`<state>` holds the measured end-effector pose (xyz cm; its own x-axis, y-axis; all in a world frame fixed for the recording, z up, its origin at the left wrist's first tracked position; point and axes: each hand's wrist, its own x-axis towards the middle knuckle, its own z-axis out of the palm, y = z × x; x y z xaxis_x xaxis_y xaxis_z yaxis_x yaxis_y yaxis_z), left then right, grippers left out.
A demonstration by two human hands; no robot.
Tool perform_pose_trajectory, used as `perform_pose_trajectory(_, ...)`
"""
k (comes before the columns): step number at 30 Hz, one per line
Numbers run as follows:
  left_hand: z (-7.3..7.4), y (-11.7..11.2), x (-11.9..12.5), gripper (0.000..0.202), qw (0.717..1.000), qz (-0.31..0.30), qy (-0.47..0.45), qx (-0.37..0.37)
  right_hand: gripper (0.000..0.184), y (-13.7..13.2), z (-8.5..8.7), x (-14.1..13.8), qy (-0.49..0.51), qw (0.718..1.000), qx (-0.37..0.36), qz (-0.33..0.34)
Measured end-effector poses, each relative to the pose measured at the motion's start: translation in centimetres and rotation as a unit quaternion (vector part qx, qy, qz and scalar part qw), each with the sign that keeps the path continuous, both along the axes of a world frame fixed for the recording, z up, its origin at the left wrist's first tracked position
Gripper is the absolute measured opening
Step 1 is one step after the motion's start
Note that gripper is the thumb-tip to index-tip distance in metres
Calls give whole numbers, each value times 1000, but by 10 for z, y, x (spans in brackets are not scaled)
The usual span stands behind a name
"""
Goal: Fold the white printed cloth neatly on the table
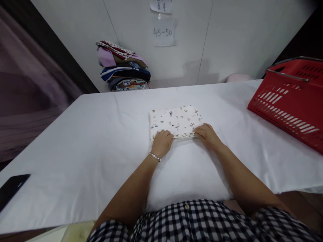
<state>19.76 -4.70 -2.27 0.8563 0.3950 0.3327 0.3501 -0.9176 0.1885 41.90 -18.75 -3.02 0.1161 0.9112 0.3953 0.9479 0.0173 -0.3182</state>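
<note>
A folded white cloth with small printed figures (pixel 176 120) lies flat in the middle of the white-covered table (pixel 101 141). My left hand (pixel 162 142), with a thin bracelet at the wrist, rests on the cloth's near left corner, its fingers curled down onto the edge. At the near right corner my right hand (pixel 207 134) pinches the cloth's edge, fingers bent over it. Both forearms reach in from the bottom of the view.
A stack of folded coloured clothes (pixel 122 67) sits at the back left against the wall. A red plastic basket (pixel 292 101) stands at the right edge. A dark phone (pixel 11 188) lies near the left front corner. Paper notes hang on the wall.
</note>
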Motion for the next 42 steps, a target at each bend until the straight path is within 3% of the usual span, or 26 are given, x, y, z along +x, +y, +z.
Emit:
perform_pose_trajectory(14, -8, 4, 1, 21, 999, 7, -37, 3, 21, -2, 2, 1, 7, 1000, -13, 22)
perform_pose_trajectory(21, -4, 4, 0, 22, 998, 18, -63, 18, 21, 1, 3, -1, -15, 999, 45, -3)
perform_pose_trajectory(33, -7, 5, -1, 21, 1000, -1, -29, 0, 24, -4, 6, -1, 13, 999, -31, 22)
perform_pose_trajectory(42, -9, 5, 1, 16, 999, 7, -44, 28, 22, 0, -2, 1, -36, 999, 7, -1)
